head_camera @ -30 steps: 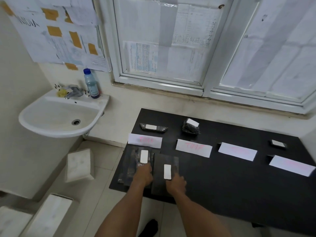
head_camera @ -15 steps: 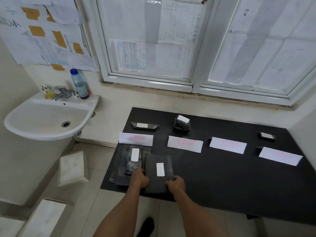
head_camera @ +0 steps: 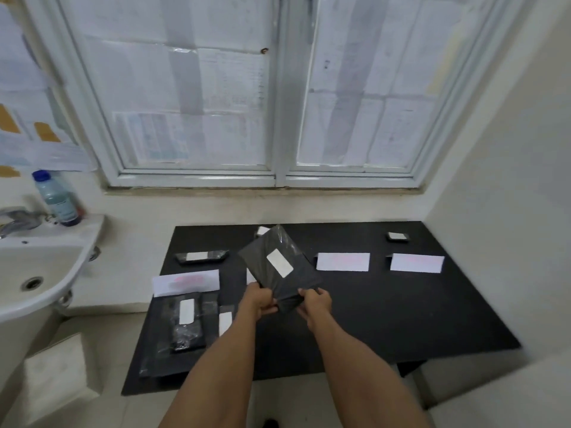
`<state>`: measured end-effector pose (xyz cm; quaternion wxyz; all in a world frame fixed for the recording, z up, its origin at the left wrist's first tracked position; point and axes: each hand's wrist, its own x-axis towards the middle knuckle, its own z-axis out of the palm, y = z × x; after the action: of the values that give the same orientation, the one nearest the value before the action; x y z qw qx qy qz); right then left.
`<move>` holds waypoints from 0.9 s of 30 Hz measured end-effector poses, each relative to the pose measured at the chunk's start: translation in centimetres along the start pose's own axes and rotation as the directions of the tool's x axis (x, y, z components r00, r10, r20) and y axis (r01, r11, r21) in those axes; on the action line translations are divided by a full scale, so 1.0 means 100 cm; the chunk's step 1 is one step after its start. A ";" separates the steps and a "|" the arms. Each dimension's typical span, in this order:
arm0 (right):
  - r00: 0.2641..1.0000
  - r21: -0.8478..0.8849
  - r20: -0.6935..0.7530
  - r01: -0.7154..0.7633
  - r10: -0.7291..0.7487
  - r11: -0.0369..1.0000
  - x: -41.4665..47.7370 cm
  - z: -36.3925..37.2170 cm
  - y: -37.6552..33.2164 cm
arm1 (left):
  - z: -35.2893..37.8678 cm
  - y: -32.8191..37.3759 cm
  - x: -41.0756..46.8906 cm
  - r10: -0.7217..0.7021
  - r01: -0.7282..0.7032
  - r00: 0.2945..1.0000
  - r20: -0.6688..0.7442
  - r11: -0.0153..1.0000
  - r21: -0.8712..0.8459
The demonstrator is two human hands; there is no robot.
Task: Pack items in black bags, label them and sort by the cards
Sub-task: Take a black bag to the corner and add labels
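Observation:
Both hands hold up a black bag (head_camera: 278, 267) with a white label above the black table (head_camera: 386, 310). My left hand (head_camera: 258, 299) grips its lower left edge, and my right hand (head_camera: 315, 302) grips its lower right edge. A stack of black bags (head_camera: 182, 329) with white labels lies at the table's front left. White cards stand in a row: one at the left (head_camera: 186, 282), one at the centre right (head_camera: 343, 261), one at the far right (head_camera: 417, 263). Another card is mostly hidden behind the held bag. Small labelled packages lie behind the cards (head_camera: 202, 257) (head_camera: 398, 236).
A white sink (head_camera: 40, 273) with a tap and a plastic bottle (head_camera: 57, 197) is left of the table. A white box (head_camera: 58, 375) sits on the floor below it. A papered window fills the wall behind. A wall bounds the right side.
Both hands lifted the top black bag off the stack at the front left and raised it above the table. The camera view swung to the right.

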<state>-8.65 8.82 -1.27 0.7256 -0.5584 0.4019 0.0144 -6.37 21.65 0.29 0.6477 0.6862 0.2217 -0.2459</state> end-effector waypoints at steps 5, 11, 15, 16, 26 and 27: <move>0.998 0.099 0.017 0.062 -0.064 0.993 0.018 -0.027 -0.041 | 0.051 0.034 0.013 0.022 -0.014 0.996 0.089 0.996 -0.089; 0.996 0.126 -0.017 0.088 -0.087 0.988 0.077 -0.076 -0.091 | 0.119 0.068 0.047 0.054 -0.041 0.996 0.070 0.985 -0.169; 0.991 0.089 -0.076 0.113 -0.107 0.990 0.138 -0.118 -0.131 | 0.172 0.102 0.087 0.099 -0.124 0.989 -0.112 0.962 -0.244; 0.989 0.070 -0.087 0.125 -0.119 0.990 0.149 -0.126 -0.139 | 0.179 0.109 0.095 0.099 -0.132 0.985 -0.142 0.962 -0.239; 0.979 -0.226 -0.115 0.137 -0.166 0.964 0.293 -0.207 -0.231 | 0.318 0.165 0.189 -0.042 0.030 0.998 -0.056 0.981 -0.189; 0.980 -0.267 -0.115 0.128 -0.164 0.955 0.307 -0.212 -0.238 | 0.330 0.166 0.197 -0.060 0.047 0.997 -0.055 0.977 -0.208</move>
<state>11.28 -30.72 -1.81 0.6166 -0.6761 0.4026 -0.0251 17.68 -12.59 -0.40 0.7014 0.6162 0.2843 -0.2179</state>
